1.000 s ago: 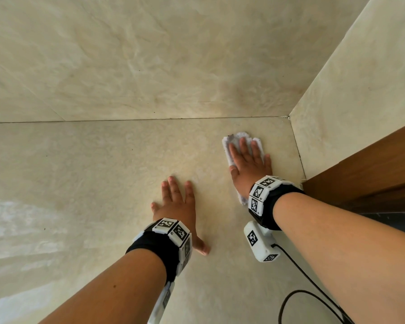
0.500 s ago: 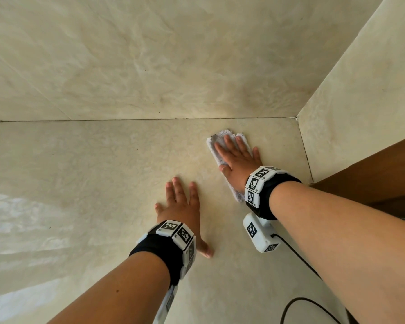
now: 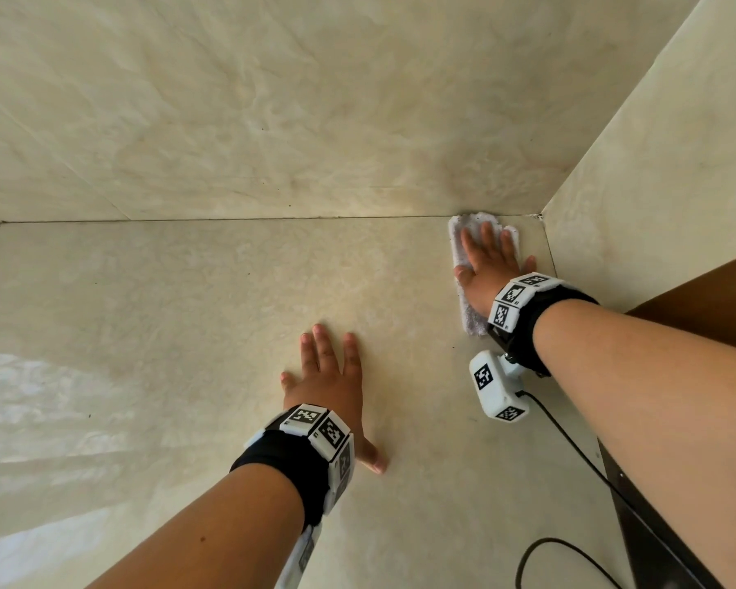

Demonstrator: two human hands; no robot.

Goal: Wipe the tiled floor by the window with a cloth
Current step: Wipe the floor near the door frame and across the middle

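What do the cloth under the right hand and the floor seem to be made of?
The cloth looks like white terry or microfibre, judging by its fuzzy, napped surface. The floor tile looks like glazed ceramic or polished stone: it is cream with marbled veining and has a soft sheen of reflected light at the left. I cannot tell which.

I can read no words, brands or numbers here. The only signs I make out are black-and-white square code patterns: on the white blocks of the black fabric wristband [image 3: 311, 431] behind the left hand [image 3: 328, 376], on the matching wristband [image 3: 517, 297] behind the right hand [image 3: 491, 269], and on the white plastic box [image 3: 496, 386] under that wrist.
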